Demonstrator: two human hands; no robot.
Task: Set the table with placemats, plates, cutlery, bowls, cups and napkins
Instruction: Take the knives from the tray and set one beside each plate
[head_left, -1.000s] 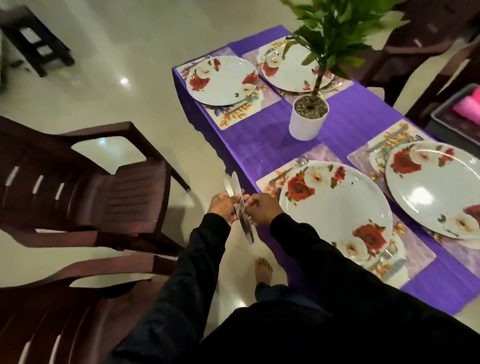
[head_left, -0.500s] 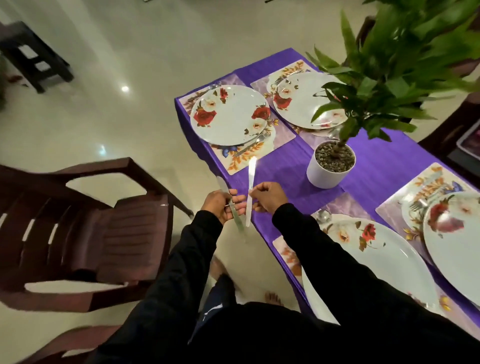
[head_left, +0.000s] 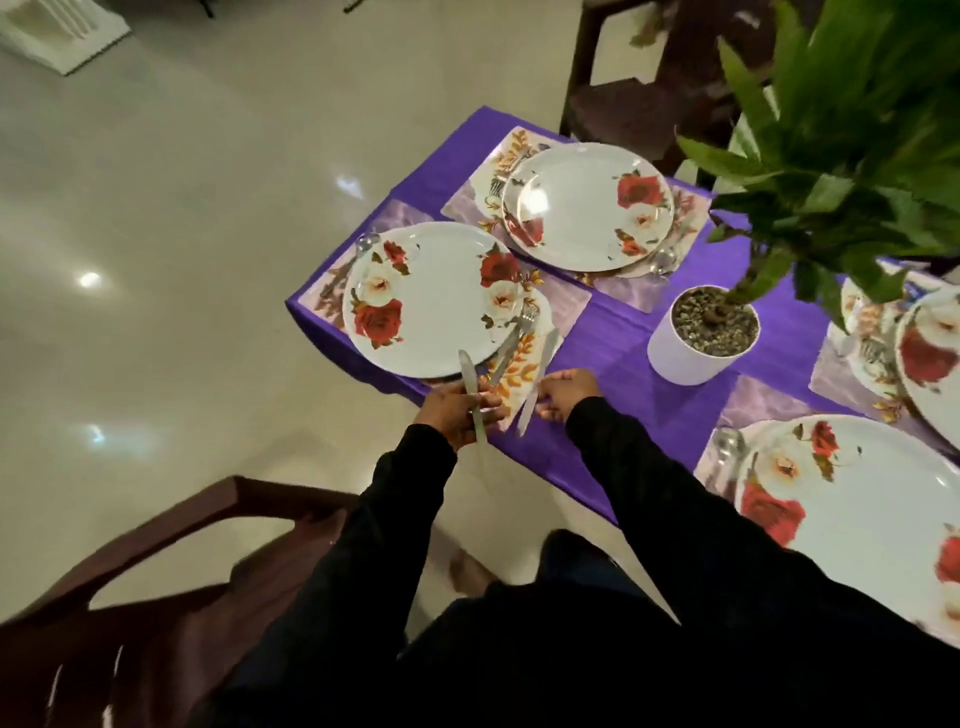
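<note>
The bench (head_left: 649, 395), under a purple cloth, runs from 11 o'clock toward 4 o'clock across the view. A dark brown chair (head_left: 156, 597) stands at 7 o'clock on the pale floor, another at 1 o'clock behind the bench. A leafy plant (head_left: 841, 156) in a white pot (head_left: 685, 358) sits mid-bench at 2 o'clock. 4 rose-patterned plates show, each on a printed placemat: the corner plate (head_left: 431, 301) near centre, the far plate (head_left: 587, 205) at 12 o'clock, and 2 more cut off at 3 and 4 o'clock. The corner placemat (head_left: 566, 306) carries a fork (head_left: 511, 343) just beside its plate at 4 o'clock, and a spoon (head_left: 363, 247) at 10 o'clock. The left hand (head_left: 457, 413) has its fingers clenched round 1 knife (head_left: 470, 395), blade pointing to 12 o'clock over the plate rim. The right hand (head_left: 563, 392) pinches a second knife (head_left: 535, 384), lying on the placemat just beside the fork.
</note>
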